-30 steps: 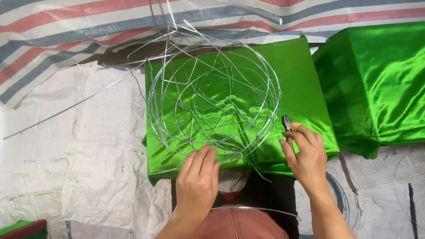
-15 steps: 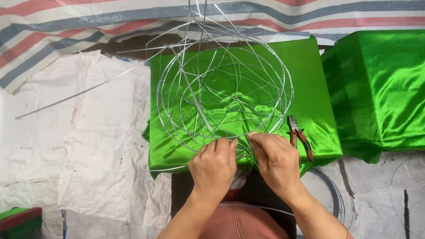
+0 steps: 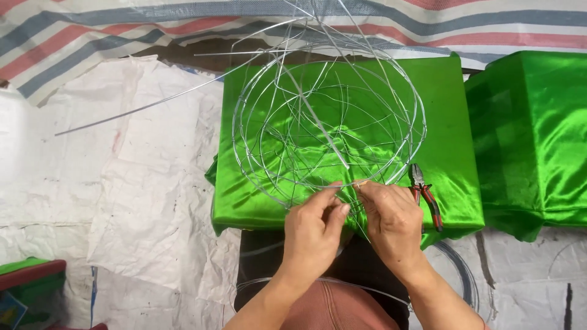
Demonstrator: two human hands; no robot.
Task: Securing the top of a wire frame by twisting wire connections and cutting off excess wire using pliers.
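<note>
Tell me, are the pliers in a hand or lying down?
Lying down. The pliers rest on the green cloth, beside the right hand, untouched.

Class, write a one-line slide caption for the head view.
Both hands, left and right, pinch the near rim of a wire frame on a green box, pliers beside.

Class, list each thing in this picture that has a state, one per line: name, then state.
wire frame: round, unfinished, resting on the green cloth
pliers: lying down on the cloth, unheld
left hand: pinching the frame's near rim
right hand: pinching the same rim
long loose wire: sticking out left
</note>
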